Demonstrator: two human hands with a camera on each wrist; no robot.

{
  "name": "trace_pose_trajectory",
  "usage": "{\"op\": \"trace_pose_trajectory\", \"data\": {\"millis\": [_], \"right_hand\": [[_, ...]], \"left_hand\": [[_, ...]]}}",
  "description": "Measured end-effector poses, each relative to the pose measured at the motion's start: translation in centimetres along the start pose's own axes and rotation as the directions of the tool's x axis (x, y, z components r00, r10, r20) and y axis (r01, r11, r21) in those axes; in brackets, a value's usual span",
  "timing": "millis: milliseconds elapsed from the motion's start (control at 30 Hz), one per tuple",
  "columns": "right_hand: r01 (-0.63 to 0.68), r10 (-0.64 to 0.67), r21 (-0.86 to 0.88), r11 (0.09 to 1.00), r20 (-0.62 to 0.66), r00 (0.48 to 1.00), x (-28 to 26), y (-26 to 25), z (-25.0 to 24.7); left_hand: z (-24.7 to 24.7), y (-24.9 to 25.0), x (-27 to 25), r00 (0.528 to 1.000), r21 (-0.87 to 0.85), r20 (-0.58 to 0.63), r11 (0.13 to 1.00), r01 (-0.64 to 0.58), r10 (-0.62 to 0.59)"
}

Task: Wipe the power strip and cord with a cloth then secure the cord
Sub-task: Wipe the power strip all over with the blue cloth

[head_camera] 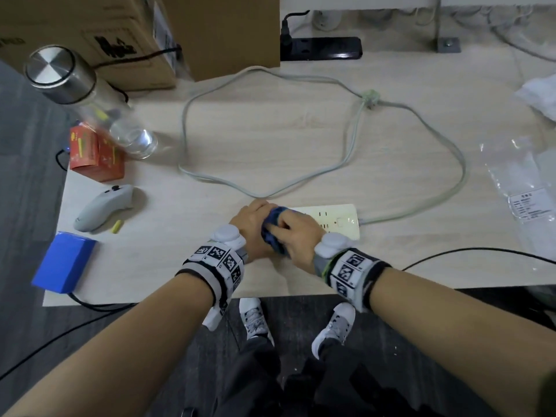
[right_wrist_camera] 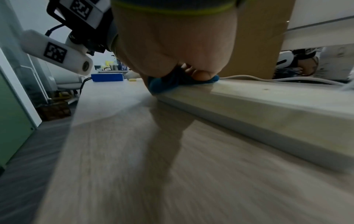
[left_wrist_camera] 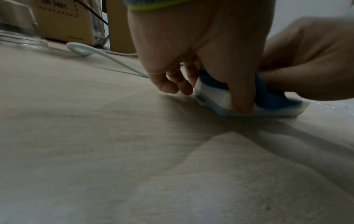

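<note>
Right hand (head_camera: 296, 233) gripping cloth (head_camera: 272, 233), wiping power strip (head_camera: 337, 219); left hand (head_camera: 252, 227) pinching strip's end. Cord (head_camera: 355, 127) wipe and securing looking pending.

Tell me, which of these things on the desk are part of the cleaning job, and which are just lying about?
In use: power strip, cord, cloth, left hand, right hand.

Lying about: bottle, red box, blue box, controller, cardboard boxes, black strip, plastic bags.

Both hands (head_camera: 270, 230) on a blue cloth (head_camera: 272, 233) atop the white power strip (head_camera: 340, 221), cord (head_camera: 270, 182) looped behind.
</note>
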State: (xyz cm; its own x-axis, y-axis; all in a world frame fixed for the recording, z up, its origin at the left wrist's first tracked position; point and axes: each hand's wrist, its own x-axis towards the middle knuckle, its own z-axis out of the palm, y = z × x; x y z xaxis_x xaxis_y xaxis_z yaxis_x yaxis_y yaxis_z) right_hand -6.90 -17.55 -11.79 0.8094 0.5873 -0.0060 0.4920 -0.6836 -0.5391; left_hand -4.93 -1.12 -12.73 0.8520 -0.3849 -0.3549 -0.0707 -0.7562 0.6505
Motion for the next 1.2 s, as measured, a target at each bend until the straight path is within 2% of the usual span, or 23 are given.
{"op": "trace_pose_trajectory", "data": {"millis": [67, 100, 233, 300, 400, 433, 567, 700, 733, 833, 867, 933, 1067, 1200], "right_hand": [[0.001, 0.006, -0.067, 0.998, 0.108, 0.994, 0.4, 0.0, -0.2], [-0.046, 0.06, -0.105, 0.993, 0.138, 0.989, 0.1, 0.7, -0.8], [-0.198, 0.223, -0.239, 0.951, 0.086, 0.971, -3.5, 6.1, -4.1], [-0.237, 0.251, -0.298, 0.925, 0.011, 0.968, -5.6, 7.7, -5.7], [-0.309, 0.304, -0.223, 0.925, -0.056, 0.951, -5.6, 6.6, -5.6], [-0.305, 0.299, -0.22, 0.926, -0.063, 0.952, -4.9, 5.6, -4.5], [-0.109, 0.099, -0.169, 0.98, -0.068, 0.993, -0.8, 0.9, 1.2], [-0.051, 0.048, -0.186, 0.981, -0.019, 0.999, -0.9, 1.8, 0.7], [-0.079, 0.073, -0.186, 0.979, -0.037, 0.997, -1.9, 3.0, -0.3], [-0.309, 0.294, -0.158, 0.938, -0.112, 0.949, -6.0, 6.8, -3.4], [-0.3, 0.279, -0.16, 0.94, -0.141, 0.95, -7.3, 7.6, -3.6], [-0.142, 0.112, -0.205, 0.968, -0.155, 0.982, -8.5, 8.5, -2.5], [0.066, -0.083, -0.188, 0.98, -0.081, 0.993, -5.9, 4.7, 1.6], [0.113, -0.107, -0.207, 0.972, 0.04, 0.993, -3.2, 1.1, 2.4]], "left_hand": [[0.2, -0.3, 0.2, 1.0, 0.014, -0.01, 1.0, -0.013, 0.013], [0.2, -0.4, 0.3, 1.0, 0.033, -0.013, 0.999, -0.01, 0.01], [-0.2, -0.3, 0.1, 1.0, 0.071, 0.006, 0.997, 0.01, -0.01], [-0.5, 0.0, -0.1, 0.999, 0.079, 0.029, 0.997, 0.013, -0.016], [-0.7, 0.6, -0.2, 0.999, 0.079, 0.022, 0.997, 0.023, -0.024], [-0.7, 0.8, -0.2, 0.999, 0.076, 0.019, 0.997, 0.032, -0.034], [-0.6, 1.0, 0.0, 0.999, 0.071, 0.037, 0.997, 0.028, -0.031], [-0.5, 1.1, 0.1, 1.0, 0.073, 0.024, 0.997, 0.0, -0.001], [-0.4, 0.8, 0.0, 1.0, 0.07, 0.006, 0.997, -0.011, 0.01], [-0.7, 0.5, -0.1, 1.0, 0.091, 0.017, 0.996, 0.004, -0.005], [-0.7, 0.5, 0.0, 1.0, 0.095, 0.021, 0.995, 0.002, -0.004], [-0.6, 0.4, 0.0, 1.0, 0.105, 0.03, 0.995, 0.004, -0.007], [-0.4, 0.3, 0.2, 1.0, 0.113, -0.007, 0.993, 0.017, -0.017], [0.4, -0.1, 0.2, 0.998, 0.134, 0.035, 0.989, -0.06, 0.056]]}}
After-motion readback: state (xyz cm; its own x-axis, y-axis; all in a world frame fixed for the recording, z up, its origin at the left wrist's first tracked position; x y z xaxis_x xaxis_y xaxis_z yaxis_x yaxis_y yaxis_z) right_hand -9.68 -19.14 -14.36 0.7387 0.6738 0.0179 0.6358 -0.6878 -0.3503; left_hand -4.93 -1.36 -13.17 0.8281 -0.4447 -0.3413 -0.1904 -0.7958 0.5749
